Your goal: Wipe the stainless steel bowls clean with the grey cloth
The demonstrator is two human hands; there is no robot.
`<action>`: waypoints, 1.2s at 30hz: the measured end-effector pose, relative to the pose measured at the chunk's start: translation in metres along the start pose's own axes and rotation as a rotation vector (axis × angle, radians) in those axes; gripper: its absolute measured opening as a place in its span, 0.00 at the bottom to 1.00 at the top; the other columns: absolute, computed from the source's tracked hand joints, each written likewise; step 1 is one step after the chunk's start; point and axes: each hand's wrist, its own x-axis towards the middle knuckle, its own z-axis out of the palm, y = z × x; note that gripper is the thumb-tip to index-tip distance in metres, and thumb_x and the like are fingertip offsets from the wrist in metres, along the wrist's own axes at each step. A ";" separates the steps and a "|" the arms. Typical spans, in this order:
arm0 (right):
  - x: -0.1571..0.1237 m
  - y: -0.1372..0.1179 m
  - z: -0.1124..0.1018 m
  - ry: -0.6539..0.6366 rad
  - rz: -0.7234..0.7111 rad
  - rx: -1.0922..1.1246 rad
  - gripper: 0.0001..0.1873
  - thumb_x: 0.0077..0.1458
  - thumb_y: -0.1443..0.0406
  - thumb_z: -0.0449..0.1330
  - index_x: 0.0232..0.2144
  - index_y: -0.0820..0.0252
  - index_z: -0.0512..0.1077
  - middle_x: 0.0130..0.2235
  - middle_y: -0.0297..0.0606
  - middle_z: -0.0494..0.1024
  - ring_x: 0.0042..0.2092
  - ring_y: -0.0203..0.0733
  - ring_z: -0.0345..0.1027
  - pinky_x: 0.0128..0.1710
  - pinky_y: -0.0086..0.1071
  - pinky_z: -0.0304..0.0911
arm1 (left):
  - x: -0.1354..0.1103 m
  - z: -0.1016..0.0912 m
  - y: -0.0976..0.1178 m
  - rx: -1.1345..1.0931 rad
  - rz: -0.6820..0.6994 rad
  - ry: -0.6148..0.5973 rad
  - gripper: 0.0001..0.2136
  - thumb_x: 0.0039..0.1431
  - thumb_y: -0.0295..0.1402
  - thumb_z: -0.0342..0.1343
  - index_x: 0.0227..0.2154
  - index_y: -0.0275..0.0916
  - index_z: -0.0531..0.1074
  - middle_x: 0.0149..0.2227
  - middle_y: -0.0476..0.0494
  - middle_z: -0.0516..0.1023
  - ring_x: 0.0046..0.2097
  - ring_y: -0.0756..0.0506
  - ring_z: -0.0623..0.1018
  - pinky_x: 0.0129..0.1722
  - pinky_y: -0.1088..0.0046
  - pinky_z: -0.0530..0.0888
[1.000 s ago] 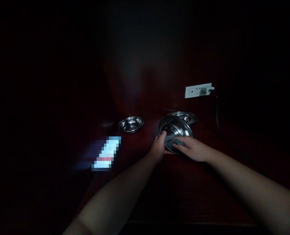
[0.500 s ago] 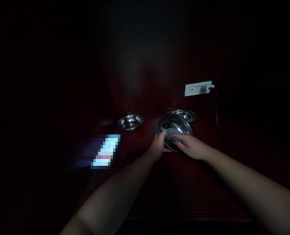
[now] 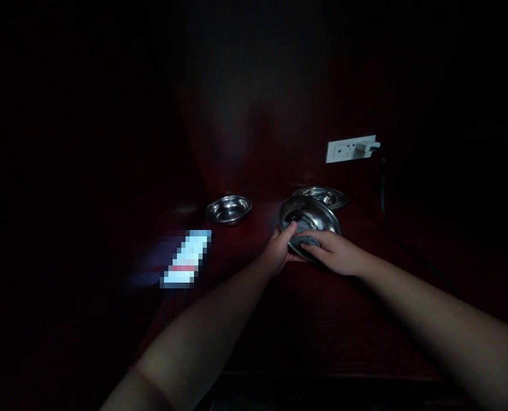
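Tilted toward me, a shiny metal bowl [image 3: 322, 220] is gripped at its left rim by my left hand [image 3: 279, 248], thumb over the edge and fingers underneath. My right hand [image 3: 335, 251] presses a grey cloth [image 3: 304, 242] against the inside of the bowl, near its lower wall. Part of the cloth is hidden under the right fingers. Just behind the held bowl lies another round metal dish [image 3: 331, 197], partly covered by it. A separate metal bowl [image 3: 229, 210] stands upright to the left, apart from both hands.
A bright, blurred-out screen [image 3: 188, 260] lies on the left of the dark red table [image 3: 322, 331], a cable below it. On the back wall sits a white socket plate [image 3: 342, 150] with a plug [image 3: 365, 149], its black cord [image 3: 383, 191] hanging down at right.
The held bowl is turned slightly, and the right hand with the cloth has shifted a little inside it. The whole view has moved slightly. Both hands keep their hold.
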 end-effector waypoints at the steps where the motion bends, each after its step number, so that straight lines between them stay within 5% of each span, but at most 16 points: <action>1: 0.000 0.001 0.000 -0.003 0.009 0.005 0.11 0.59 0.66 0.49 0.36 0.61 0.71 0.35 0.39 0.76 0.39 0.42 0.70 0.43 0.39 0.65 | 0.001 0.000 0.000 -0.003 -0.005 0.007 0.29 0.52 0.50 0.54 0.53 0.40 0.61 0.50 0.32 0.71 0.42 0.37 0.77 0.32 0.57 0.78; 36: 0.000 -0.004 -0.007 -0.061 0.055 -0.028 0.12 0.58 0.62 0.53 0.38 0.61 0.74 0.38 0.41 0.79 0.38 0.43 0.70 0.42 0.40 0.65 | 0.001 0.001 0.001 -0.083 -0.047 0.028 0.24 0.56 0.46 0.52 0.53 0.40 0.64 0.47 0.34 0.76 0.43 0.37 0.78 0.34 0.56 0.78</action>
